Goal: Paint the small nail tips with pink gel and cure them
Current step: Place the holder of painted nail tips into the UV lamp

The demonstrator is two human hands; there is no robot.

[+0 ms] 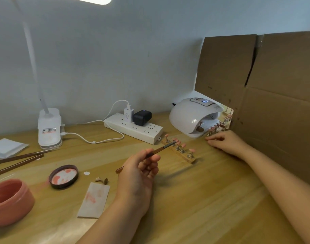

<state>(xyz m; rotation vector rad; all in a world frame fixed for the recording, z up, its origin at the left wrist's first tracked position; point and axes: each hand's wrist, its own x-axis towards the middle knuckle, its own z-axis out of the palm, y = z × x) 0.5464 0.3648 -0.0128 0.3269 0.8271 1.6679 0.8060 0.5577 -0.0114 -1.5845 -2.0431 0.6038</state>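
The left hand [140, 170] is gripping a thin brown-handled brush [147, 155] between thumb and fingers, palm turned up, near the middle of the wooden table [212, 199]. The brush is pointing away toward the back edge, its bristle end lying over a wooden holder strip [181, 153] on which small pink nail tips [184, 145] are standing on little metal stands. This strip is lying at a slant just in front of a white power strip [135, 128].

The right hand [226, 142] is resting palm-down on the table toward the right edge, fingers curled loosely, holding nothing that can be made out; its fingertips [208, 138] are lying just beside the mouth of a white curing lamp [194, 116]. A second strip of nail tips [219, 125] is sitting partly inside that lamp, whose display is glowing. Brown cardboard [273, 95] is standing along the right edge behind it.

Near the left edge, an open pink jar [10, 202] is sitting at the front, with its gel-smeared lid [63, 176] lying beside it. A pink-stained paper slip [94, 199] is lying between the lid and the left forearm. A white desk lamp base [49, 128] is standing toward the back left corner.
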